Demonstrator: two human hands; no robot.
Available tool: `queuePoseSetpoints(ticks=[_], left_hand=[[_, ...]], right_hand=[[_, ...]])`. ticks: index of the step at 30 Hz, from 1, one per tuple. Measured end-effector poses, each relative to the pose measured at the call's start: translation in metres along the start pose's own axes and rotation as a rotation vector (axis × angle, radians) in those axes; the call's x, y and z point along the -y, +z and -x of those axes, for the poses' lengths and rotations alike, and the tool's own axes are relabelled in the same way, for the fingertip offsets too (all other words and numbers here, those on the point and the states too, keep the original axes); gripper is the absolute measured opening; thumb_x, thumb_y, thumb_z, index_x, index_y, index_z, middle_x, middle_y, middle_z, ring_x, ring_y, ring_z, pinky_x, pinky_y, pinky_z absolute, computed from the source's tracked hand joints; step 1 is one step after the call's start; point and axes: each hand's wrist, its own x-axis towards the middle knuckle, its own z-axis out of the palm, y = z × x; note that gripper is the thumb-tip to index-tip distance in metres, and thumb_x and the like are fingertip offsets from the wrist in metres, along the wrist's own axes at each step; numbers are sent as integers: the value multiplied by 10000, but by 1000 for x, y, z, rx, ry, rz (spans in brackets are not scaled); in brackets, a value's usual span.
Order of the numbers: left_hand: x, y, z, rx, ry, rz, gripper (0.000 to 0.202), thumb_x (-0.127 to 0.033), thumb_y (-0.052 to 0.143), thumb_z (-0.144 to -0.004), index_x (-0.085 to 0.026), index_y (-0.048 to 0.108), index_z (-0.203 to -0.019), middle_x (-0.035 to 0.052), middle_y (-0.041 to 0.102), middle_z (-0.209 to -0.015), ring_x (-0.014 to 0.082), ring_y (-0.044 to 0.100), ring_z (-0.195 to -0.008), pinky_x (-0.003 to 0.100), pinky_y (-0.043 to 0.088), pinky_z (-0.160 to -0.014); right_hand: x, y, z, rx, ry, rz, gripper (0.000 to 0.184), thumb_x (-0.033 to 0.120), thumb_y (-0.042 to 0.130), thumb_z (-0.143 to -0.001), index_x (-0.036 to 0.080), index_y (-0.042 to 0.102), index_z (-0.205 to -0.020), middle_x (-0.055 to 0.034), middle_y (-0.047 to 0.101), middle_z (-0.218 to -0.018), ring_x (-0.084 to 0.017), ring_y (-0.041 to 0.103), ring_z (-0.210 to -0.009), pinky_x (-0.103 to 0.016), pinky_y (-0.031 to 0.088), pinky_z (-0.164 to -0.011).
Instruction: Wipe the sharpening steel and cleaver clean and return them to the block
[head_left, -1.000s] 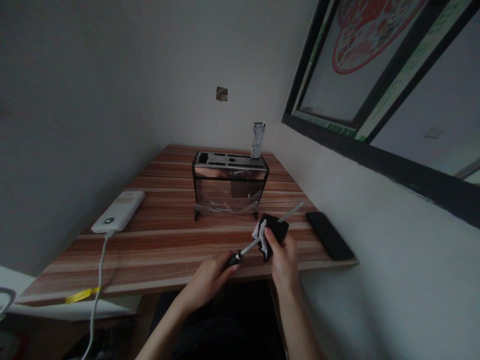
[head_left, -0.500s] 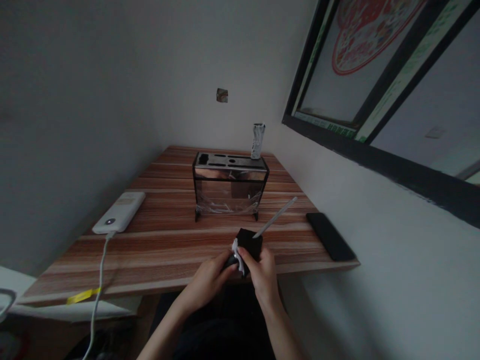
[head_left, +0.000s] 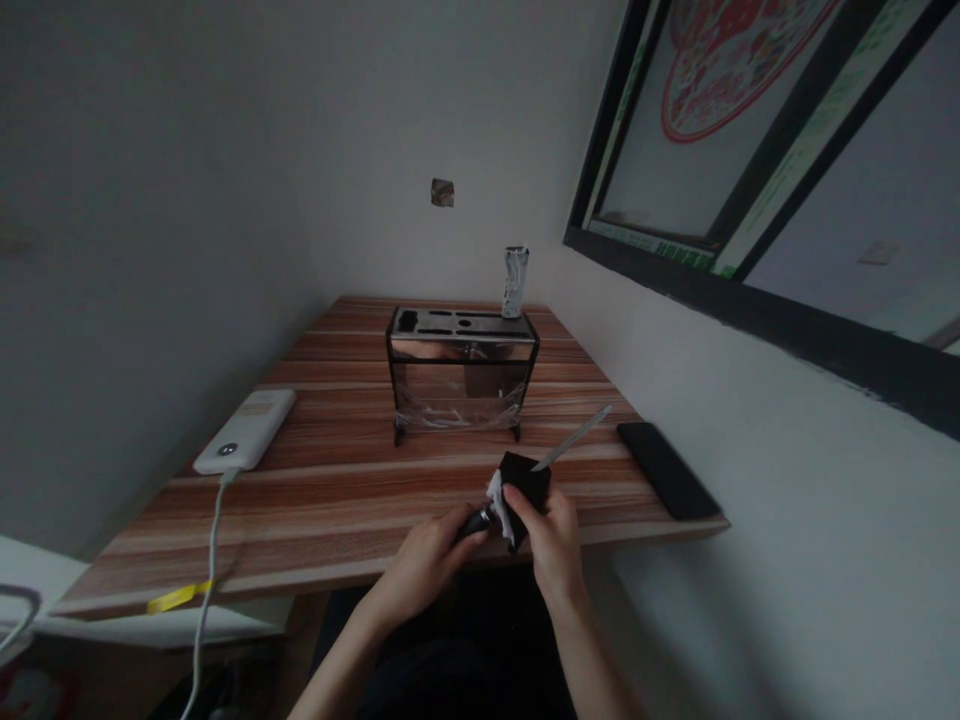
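Just above the table's front edge, my left hand (head_left: 433, 556) is closed around the black handle of a knife (head_left: 574, 440). The slim blade points up to the right. My right hand (head_left: 556, 540) grips a black square piece (head_left: 529, 480), cloth or pad, folded about the blade, with the thumb on top. White crumpled material (head_left: 498, 496), perhaps tissue or cloth, sticks out of its left side. The covered middle of the blade is hidden. Beyond my hands stands a knife holder (head_left: 463, 350) with a slotted metal top and clear film around its lower part.
A silver-wrapped upright object (head_left: 514, 282) stands at the holder's right end. On the left lies a white power bank (head_left: 247, 430) with a cable (head_left: 212, 560); on the right, a black phone (head_left: 667, 470). A dark-framed panel (head_left: 750, 280) hangs on the right wall.
Both hands and the knife have shifted right. My right hand with the black piece has slid away from my left along the knife, so more of the handle end shows.
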Motion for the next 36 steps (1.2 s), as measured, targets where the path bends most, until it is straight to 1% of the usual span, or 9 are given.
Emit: queuePoseSetpoints(ticks=[4, 7, 12, 17, 21, 25, 29, 32, 36], left_hand=[[-1, -1, 0, 11, -3, -49, 242, -364, 411, -915, -190, 568, -974, 36, 661, -858, 188, 619, -796, 225, 408, -680], [-2, -1, 1, 13, -16, -59, 242, -361, 403, -917, -193, 569, -968, 36, 661, -862, 193, 621, -811, 231, 408, -695], [-1, -1, 2, 31, -26, -73, 243, -364, 403, -915, -203, 567, -994, 46, 670, -911, 210, 619, -875, 244, 415, -744], [-1, -1, 2, 25, -1, -53, 234, -356, 413, -917, -210, 559, -1026, 38, 669, -933, 201, 616, -877, 241, 410, -754], [-3, -3, 3, 28, 10, -54, 213, -359, 412, -918, -209, 556, -964, 24, 660, -891, 184, 614, -830, 222, 400, -702], [-4, -3, 4, 30, 10, -65, 226, -366, 404, -918, -212, 559, -978, 30, 658, -899, 190, 611, -843, 230, 407, -727], [-4, -3, 4, 31, 2, -56, 253, -377, 398, -915, -213, 563, -1016, 41, 664, -918, 200, 609, -859, 253, 420, -770], [-3, -4, 3, 41, 1, -48, 246, -360, 401, -917, -207, 562, -1024, 45, 662, -946, 202, 609, -884, 254, 419, -777], [-2, -3, 2, 20, 6, -34, 242, -348, 404, -919, -198, 562, -1024, 52, 663, -968, 205, 611, -899, 256, 417, -788]], right_hand=[[12, -11, -10, -40, -14, -48, 315, 364, 742, -674, 133, 686, -880, -70, 710, -770, -160, 631, -604, -227, 488, -474], [23, -19, -18, -57, -30, -65, 302, 376, 746, -666, 127, 685, -825, -51, 689, -690, -127, 577, -504, -213, 455, -407], [36, -33, -32, -133, -73, -93, 288, 376, 773, -625, 146, 684, -775, -12, 668, -634, -98, 532, -442, -206, 446, -388], [48, -50, -49, -228, -173, -99, 290, 342, 781, -612, 147, 692, -807, -30, 694, -710, -121, 601, -549, -205, 472, -455], [59, -58, -60, -289, -222, -193, 298, 325, 782, -603, 150, 695, -828, -28, 705, -747, -129, 628, -596, -229, 504, -520], [67, -55, -64, -348, -257, -308, 269, 302, 793, -587, 158, 691, -790, 1, 699, -730, -115, 638, -619, -233, 527, -593], [66, -45, -61, -357, -274, -357, 276, 345, 782, -599, 162, 676, -776, 4, 691, -686, -125, 640, -594, -256, 534, -587], [58, -37, -57, -340, -262, -334, 296, 367, 769, -616, 164, 665, -804, -3, 692, -699, -138, 642, -601, -277, 535, -588], [39, -26, -46, -247, -179, -224, 297, 391, 737, -664, 144, 663, -811, -29, 685, -691, -139, 622, -585, -247, 494, -529]])
